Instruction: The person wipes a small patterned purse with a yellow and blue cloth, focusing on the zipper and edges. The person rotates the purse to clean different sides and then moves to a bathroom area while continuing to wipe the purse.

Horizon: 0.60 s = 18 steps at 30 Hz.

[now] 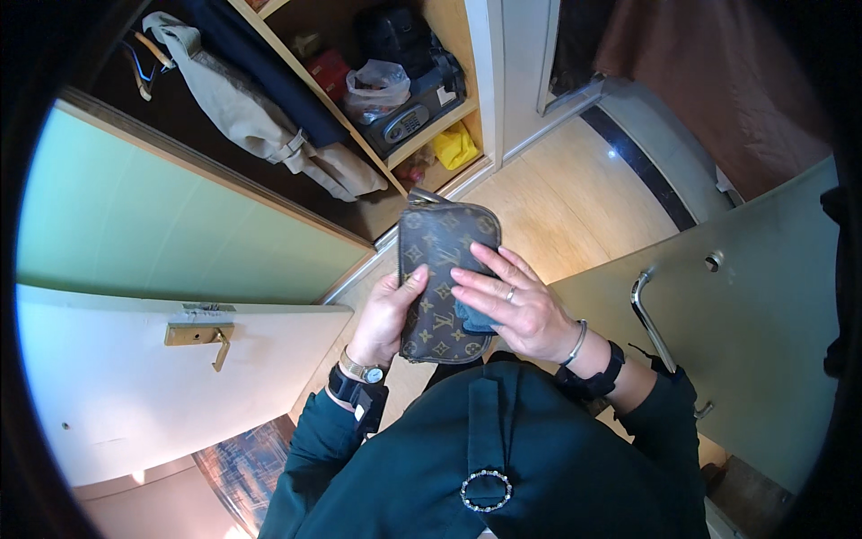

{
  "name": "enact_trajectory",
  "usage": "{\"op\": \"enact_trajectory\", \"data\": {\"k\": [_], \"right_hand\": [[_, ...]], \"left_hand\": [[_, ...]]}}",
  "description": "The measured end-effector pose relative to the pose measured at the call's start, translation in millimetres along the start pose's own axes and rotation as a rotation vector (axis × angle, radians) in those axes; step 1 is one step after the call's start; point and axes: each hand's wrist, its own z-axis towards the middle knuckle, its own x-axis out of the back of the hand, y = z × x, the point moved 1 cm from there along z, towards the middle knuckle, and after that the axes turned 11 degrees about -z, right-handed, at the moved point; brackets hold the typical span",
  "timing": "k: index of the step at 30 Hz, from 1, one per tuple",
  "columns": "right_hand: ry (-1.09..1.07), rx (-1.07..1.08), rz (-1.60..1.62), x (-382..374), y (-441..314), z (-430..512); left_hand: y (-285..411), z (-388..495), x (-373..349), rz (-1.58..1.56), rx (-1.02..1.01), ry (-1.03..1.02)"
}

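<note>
A brown Louis Vuitton monogram zip pouch [441, 286] is held up in front of my body, its patterned face towards me. My left hand [390, 310] grips its left edge, the thumb lying on the face. Over the right side of the pouch lies my right hand [515, 303], its fingers spread across the surface. A folded grey-blue cloth [475, 318] is held under those fingers, against the pouch. The zip runs along the left edge; the far side of the pouch and my left fingers behind it are hidden.
Beyond the pouch stands a wardrobe with a beige coat [236, 108] hanging inside. Its shelves hold a small safe [407, 121], a clear plastic bag [377, 87] and a yellow bag [454, 146]. A white door [135, 397] is at the left, a door with a chrome handle [650, 320] at the right.
</note>
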Motion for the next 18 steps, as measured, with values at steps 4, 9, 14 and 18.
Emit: {"op": "enact_trajectory", "data": {"k": [4,9,14,18], "right_hand": [[0.155,0.013,-0.36,7,15,8],[0.448,-0.523,-0.089,30,56,16],[0.343,-0.372,-0.246,25,30,-2],[0.215,0.161,-0.269,8,-25,0]], "left_hand": [[-1,-9,-9,0.209,0.035,-0.091],[1,-18,-20,0.155,0.121,-0.058],[0,-23,-23,0.186,0.134,-0.11],[-1,-20,-21,0.191,0.1,-0.161]]}}
